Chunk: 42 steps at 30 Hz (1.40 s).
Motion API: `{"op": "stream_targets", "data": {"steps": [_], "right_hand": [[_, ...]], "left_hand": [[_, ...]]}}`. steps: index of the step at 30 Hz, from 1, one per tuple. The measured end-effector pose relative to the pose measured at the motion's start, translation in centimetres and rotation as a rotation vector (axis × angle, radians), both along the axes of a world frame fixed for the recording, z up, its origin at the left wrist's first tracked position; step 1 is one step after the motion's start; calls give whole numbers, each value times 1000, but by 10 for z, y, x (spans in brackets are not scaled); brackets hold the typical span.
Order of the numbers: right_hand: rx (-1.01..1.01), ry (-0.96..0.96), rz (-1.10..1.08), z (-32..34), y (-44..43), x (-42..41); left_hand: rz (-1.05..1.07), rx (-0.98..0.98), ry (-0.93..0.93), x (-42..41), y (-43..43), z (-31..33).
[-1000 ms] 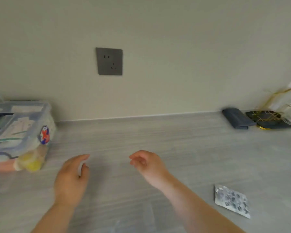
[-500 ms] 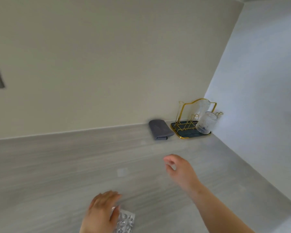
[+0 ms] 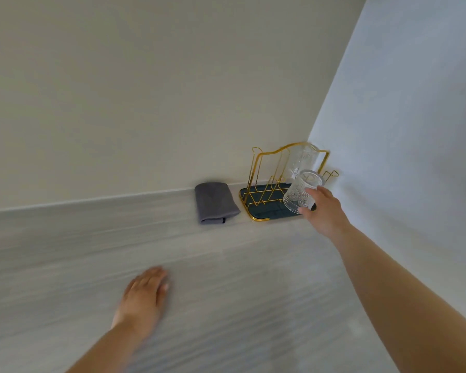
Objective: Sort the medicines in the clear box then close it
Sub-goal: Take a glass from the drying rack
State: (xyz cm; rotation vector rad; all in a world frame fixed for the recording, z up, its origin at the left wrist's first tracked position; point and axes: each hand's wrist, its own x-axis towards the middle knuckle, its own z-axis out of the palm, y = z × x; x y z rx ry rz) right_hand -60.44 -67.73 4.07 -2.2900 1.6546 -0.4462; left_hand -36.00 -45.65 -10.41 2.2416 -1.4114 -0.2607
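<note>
left hand [image 3: 143,294]: palm down, fingers straight | right hand [image 3: 324,211]: arm outstretched, fingers round glass [image 3: 301,195]

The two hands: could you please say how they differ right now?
The left hand is palm down over the countertop, fingers straight, holding nothing; the right hand grips a clear glass at the gold rack. The left is near the camera; the right is stretched into the corner. Both are bare.

Grey wood-grain table [image 3: 253,292] meets the walls at a corner. A folded dark grey cloth [image 3: 215,201] lies against the back wall. Just right of it sits a gold-rimmed green tray [image 3: 268,212] holding a gold wire rack [image 3: 273,184]. The left hand [image 3: 145,292] rests palm down nearer.
</note>
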Motion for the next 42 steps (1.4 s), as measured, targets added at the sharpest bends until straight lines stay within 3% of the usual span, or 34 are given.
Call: {"op": "stream_targets", "data": {"steps": [3, 6, 12, 19, 23, 29, 31, 34, 39, 42], "right_hand": [[25, -105, -83, -1, -39, 8], [75, -174, -154, -6, -75, 12], [216, -361, -205, -20, -114, 13], [92, -319, -217, -23, -118, 11], [86, -389, -259, -5, -113, 13], [-71, -444, -273, 41, -76, -2], [-85, -557, -224, 55, -53, -7], [1, -778, -133, 69, -5, -10], [298, -1079, 38, 60, 92, 6], [526, -1187, 125, 38, 150, 25]], "left_hand": [[95, 56, 15, -5, -26, -3], [68, 148, -106, -12, -38, -14], [40, 46, -91, -15, -45, -2], [34, 112, -50, -19, -45, 1], [72, 106, -83, -15, -44, -10], [9, 331, -153, -4, -49, -1], [37, 336, -26, -7, -51, 15], [89, 156, 467, -37, -46, 43], [-214, -74, 1026, -103, -9, 97], [-191, -268, 1344, -107, 22, 114]]}}
